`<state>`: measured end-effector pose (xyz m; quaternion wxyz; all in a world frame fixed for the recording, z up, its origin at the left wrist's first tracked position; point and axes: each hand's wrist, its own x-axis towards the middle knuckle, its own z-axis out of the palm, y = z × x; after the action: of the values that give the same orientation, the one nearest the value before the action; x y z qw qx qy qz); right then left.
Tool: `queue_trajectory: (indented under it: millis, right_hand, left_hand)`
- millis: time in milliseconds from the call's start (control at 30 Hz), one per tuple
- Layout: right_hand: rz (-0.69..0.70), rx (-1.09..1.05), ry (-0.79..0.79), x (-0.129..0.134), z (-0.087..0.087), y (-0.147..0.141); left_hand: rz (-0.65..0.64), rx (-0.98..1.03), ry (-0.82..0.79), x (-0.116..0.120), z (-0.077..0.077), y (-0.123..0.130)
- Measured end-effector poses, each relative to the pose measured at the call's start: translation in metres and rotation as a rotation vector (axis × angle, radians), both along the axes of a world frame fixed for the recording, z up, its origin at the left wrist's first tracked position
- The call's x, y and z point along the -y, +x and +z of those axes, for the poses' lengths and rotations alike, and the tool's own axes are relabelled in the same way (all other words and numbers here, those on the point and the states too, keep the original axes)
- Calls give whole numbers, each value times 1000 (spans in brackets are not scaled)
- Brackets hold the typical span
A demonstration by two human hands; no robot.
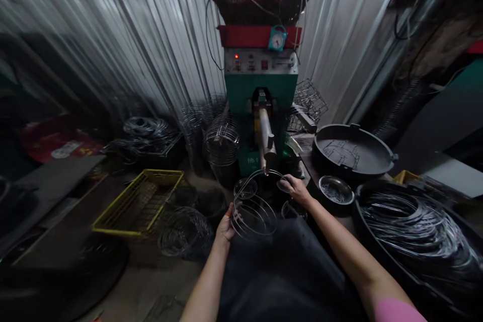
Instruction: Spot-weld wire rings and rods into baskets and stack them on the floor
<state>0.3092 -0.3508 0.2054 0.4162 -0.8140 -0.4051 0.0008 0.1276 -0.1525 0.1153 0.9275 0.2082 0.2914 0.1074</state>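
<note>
Pinching a wire frame [260,215], a person's left hand [225,227] and right hand [297,190] hold its top at the metal arm [267,146] of a green machine [239,93]; a steel bowl [337,203] sits beside a black pan's [373,152] near edge.

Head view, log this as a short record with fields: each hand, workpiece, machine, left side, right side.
Left hand: holds the left side of a wire-ring frame
Right hand: at the right end of its upper arc
Workpiece: upper arc at the electrode tip; contact unclear
Machine: green spot welder, red indicator lit, teal clock above the panel
Left side: yellow wire basket, wire-ring pile
Right side: round black pan with wire pieces, metal bowl, black tub of wire coils
</note>
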Motion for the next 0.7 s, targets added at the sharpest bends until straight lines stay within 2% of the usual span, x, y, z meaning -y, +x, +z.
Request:
queue_trajectory:
  millis: [67, 167, 300, 433, 567, 700]
  right_hand:
    - [-18, -18, -6, -10, -8, 4]
    - [14, -54, -38, -18, -20, 7]
    - [120, -91, 38, -16, -28, -11]
    - [164, -217, 73, -6, -27, -33]
    - [124, -337, 83, 6, -16, -31]
    - [198, -448, -17, 10, -3, -35]
  left_hand:
    - [-38, -97, 52, -4, -4, 1]
    - [-7, -179, 93, -11, -7, 4]
    - [84, -143, 103, -17, -13, 0]
    - [76, -57, 79, -18, -14, -15]
    - [93, -38, 123, -8, 2, -26]
    - [54, 9, 313, 11, 25, -27]
